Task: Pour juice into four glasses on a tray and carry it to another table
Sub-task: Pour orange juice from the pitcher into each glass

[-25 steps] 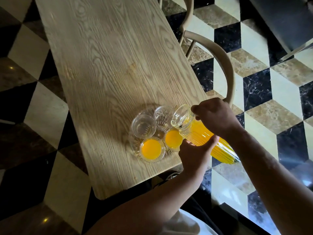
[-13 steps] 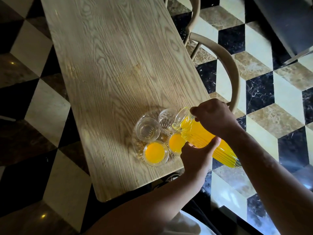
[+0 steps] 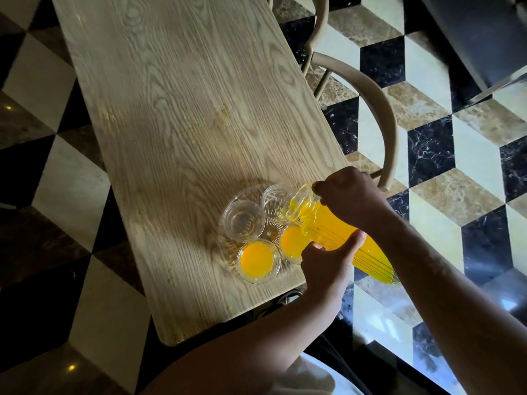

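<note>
you tip ribbed juice pitcher [image 3: 336, 232], right hand [image 3: 352, 195] and left hand [image 3: 328, 263] fingers clamped round it, over third glass [image 3: 275, 205]; two glasses full, fourth glass [image 3: 243, 220] empty; glass tray [image 3: 228, 246] not yet carried.

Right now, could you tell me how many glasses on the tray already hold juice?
2: the nearest glass at the tray's front, and the glass beside it, partly behind the left hand. The two farther glasses look empty; the pitcher tips over one.
</note>
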A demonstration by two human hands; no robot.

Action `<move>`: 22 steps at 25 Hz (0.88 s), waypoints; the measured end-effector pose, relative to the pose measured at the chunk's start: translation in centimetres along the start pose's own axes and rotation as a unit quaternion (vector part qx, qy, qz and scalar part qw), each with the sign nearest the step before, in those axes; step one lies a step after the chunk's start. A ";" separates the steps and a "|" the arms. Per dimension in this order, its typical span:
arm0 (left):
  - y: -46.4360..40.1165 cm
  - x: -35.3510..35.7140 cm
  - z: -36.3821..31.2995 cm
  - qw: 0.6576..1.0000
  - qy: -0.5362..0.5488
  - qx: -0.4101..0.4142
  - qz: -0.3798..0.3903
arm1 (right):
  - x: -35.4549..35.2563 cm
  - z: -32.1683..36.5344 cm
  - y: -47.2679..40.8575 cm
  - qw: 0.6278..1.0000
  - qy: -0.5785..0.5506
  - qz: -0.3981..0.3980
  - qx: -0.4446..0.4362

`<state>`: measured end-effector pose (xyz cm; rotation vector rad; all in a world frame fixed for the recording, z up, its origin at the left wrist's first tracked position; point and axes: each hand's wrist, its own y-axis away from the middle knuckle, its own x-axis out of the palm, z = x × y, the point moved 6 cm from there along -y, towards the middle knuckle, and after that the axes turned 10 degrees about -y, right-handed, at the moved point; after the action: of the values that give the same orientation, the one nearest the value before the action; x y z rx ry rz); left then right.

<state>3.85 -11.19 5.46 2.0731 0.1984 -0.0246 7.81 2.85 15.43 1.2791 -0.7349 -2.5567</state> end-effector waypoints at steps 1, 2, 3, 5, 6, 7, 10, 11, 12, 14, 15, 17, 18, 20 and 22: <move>0.0 0.0 0.0 1.000 0.002 0.002 0.003 | 0.0 0.0 -0.1 1.000 0.001 0.002 0.002; -0.1 0.0 -0.1 1.000 0.005 0.006 0.007 | 0.0 0.0 -0.1 1.000 0.001 0.002 0.004; -0.1 -0.1 -0.1 1.000 0.006 0.011 0.010 | 0.1 0.0 -0.2 1.000 0.002 0.002 0.007; -0.1 -0.1 -0.2 1.000 0.008 0.011 0.014 | 0.1 0.1 -0.4 1.000 0.007 0.002 0.007; -0.1 -0.1 -0.2 1.000 0.012 0.010 0.015 | 0.1 0.1 -0.5 1.000 0.011 0.001 0.006; -0.1 -0.1 -0.2 1.000 0.016 0.008 0.015 | 0.1 0.2 -0.5 1.000 0.016 0.001 0.006; -0.3 -0.1 -0.2 1.000 0.014 0.007 0.016 | 0.2 0.5 -0.6 1.000 0.028 0.003 0.002; -0.4 0.0 -0.1 1.000 0.014 0.007 0.015 | 0.3 0.6 -0.6 1.000 0.028 0.005 0.001; -0.5 -0.1 -0.1 1.000 0.014 0.007 0.014 | 0.4 0.6 -0.6 1.000 0.026 0.008 0.001; -0.5 -0.1 -0.1 1.000 0.015 0.011 0.014 | 0.3 0.5 -0.7 1.000 0.023 0.008 0.002; -0.4 -0.2 -0.2 1.000 0.018 0.015 0.013 | 0.3 0.5 -0.7 1.000 0.023 0.008 0.002; -0.2 -0.3 -0.4 0.999 0.026 0.017 0.013 | 0.4 0.5 -0.7 1.000 0.023 0.009 0.002; -0.1 -0.4 -0.5 0.999 0.025 0.017 0.015 | 0.4 0.5 -0.7 1.000 0.023 0.010 0.002; 0.0 -0.5 -0.4 0.999 0.022 0.020 0.014 | 0.4 0.6 -0.6 1.000 0.027 0.011 0.003; 0.1 -0.5 -0.3 1.000 0.019 0.018 0.015 | 0.4 0.6 -0.5 1.000 0.027 0.008 0.005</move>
<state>3.38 -11.01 5.79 2.1137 0.1917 0.0306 7.06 3.32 15.19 1.3352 -0.7453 -2.4981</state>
